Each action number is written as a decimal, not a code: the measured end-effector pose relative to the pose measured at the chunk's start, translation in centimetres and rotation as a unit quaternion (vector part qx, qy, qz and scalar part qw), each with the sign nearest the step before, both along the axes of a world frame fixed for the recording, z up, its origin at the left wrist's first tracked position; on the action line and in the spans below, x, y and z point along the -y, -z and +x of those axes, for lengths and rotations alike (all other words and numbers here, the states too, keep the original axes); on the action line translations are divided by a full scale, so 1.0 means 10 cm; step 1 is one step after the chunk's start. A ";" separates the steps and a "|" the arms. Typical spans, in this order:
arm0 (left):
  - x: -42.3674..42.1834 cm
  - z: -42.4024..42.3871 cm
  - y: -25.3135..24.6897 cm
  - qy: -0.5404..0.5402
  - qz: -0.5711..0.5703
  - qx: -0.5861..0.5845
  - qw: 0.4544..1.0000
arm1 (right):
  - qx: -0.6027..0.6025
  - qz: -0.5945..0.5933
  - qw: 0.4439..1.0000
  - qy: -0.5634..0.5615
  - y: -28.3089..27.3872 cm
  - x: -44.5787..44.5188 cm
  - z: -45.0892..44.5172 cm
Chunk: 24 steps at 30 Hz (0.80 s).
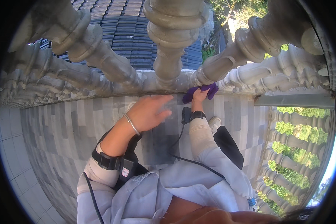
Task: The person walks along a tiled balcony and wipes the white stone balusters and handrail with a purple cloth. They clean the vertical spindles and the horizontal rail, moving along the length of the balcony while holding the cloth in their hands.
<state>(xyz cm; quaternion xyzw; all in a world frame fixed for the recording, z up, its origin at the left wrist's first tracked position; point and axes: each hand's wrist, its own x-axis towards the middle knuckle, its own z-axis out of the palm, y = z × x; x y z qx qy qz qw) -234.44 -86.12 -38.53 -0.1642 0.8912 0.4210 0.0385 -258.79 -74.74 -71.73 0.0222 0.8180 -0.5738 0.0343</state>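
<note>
A purple cloth is bunched in my right hand, at the foot of a stone baluster. The cloth lies against the low base ledge of the balustrade. My left hand hovers above the floor with nothing in it, its thumb apart from its fingers, and a metal bangle circles that wrist. A dark strapped device is on my right wrist, and another strapped device is on my left forearm. Each has a black cable near it.
More balusters stand close on both sides, with a thick one straight ahead. Beyond them lies a dark tiled roof. The floor has grey wood-look stripes. A second balustrade runs along the right, with greenery behind. A white tiled wall borders the left.
</note>
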 end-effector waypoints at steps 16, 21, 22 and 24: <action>-0.15 -0.13 0.08 0.020 -0.030 0.023 0.999 | -0.255 0.046 0.935 -0.241 -1.26 0.91 0.24; -0.11 -0.07 0.05 0.022 -0.024 0.002 0.999 | -0.420 0.247 0.814 -0.314 -1.30 1.20 -0.36; -0.10 -0.08 0.02 0.020 -0.018 0.009 1.000 | -0.428 0.316 0.779 -0.332 -1.16 1.20 -0.45; -0.06 -0.11 -0.02 0.018 -0.014 0.014 1.000 | -0.412 0.534 0.650 -0.350 -0.78 1.16 -0.59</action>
